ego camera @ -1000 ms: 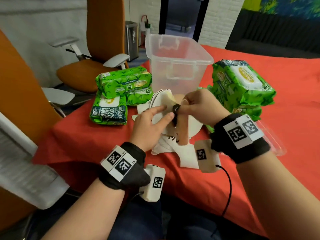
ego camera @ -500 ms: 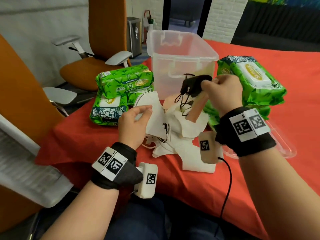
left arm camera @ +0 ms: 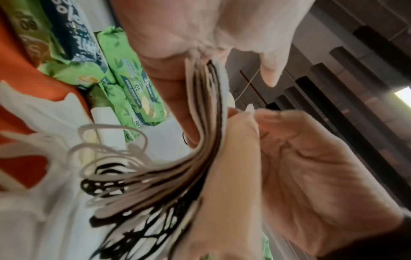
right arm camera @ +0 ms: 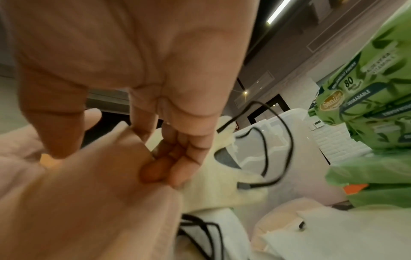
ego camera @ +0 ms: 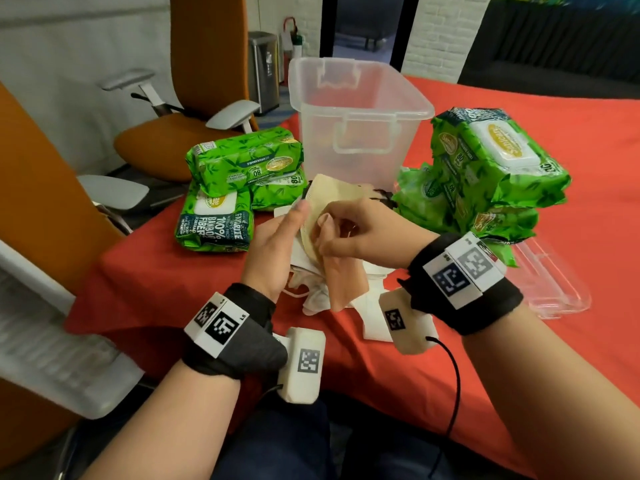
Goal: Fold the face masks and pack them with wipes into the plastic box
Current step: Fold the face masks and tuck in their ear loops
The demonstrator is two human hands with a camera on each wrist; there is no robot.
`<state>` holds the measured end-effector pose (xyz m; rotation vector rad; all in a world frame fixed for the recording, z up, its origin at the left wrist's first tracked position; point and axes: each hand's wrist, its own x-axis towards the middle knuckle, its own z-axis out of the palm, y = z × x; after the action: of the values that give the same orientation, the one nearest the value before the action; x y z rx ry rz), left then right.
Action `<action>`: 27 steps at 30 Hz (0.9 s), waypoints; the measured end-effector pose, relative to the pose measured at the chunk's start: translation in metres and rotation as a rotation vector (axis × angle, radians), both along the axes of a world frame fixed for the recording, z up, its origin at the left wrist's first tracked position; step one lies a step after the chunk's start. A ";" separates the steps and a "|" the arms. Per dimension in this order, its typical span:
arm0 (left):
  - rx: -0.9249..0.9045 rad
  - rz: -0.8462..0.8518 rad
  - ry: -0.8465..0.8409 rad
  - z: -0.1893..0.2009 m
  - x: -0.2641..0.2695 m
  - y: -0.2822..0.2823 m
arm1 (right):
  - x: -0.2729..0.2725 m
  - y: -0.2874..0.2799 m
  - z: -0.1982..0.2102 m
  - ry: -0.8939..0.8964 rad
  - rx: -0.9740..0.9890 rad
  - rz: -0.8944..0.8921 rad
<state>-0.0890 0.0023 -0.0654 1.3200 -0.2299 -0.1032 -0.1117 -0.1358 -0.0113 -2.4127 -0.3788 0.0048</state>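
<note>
My left hand (ego camera: 294, 220) holds a stack of folded face masks (ego camera: 327, 195) upright over the table; the left wrist view shows their white and black edges (left arm camera: 209, 123) clamped between thumb and fingers. A peach mask (ego camera: 343, 282) hangs down against the front of the stack, and my right hand (ego camera: 325, 226) pinches it between thumb and fingertips (right arm camera: 175, 168). Loose white masks (ego camera: 372, 299) lie heaped on the red cloth underneath. The clear plastic box (ego camera: 360, 109) stands open just behind my hands. Green wipe packs sit left (ego camera: 242, 168) and right (ego camera: 491, 168) of it.
The red table (ego camera: 519, 358) ends close to my lap. The box's clear lid (ego camera: 554, 292) lies at the right, under the wipes' edge. Orange office chairs (ego camera: 166, 133) stand off the table's left side. A cream mask with black ear loops (right arm camera: 222, 176) lies just beyond my right fingers.
My right hand has dropped from beside the box back to my left hand and now pinches the peach mask against the stack. My left hand has raised the stack upright.
</note>
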 end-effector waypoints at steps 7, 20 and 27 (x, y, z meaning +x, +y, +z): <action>0.095 0.071 -0.049 -0.005 0.007 0.002 | 0.002 -0.007 -0.001 0.074 0.090 0.031; 0.257 0.093 -0.222 -0.006 0.008 0.012 | 0.013 -0.022 0.013 -0.135 0.460 -0.312; 0.265 0.105 -0.128 0.000 0.006 0.009 | 0.024 -0.022 0.004 -0.181 0.363 -0.525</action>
<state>-0.0829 0.0117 -0.0652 1.6025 -0.2614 0.0421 -0.0876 -0.1580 -0.0077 -2.0869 0.1724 -0.4762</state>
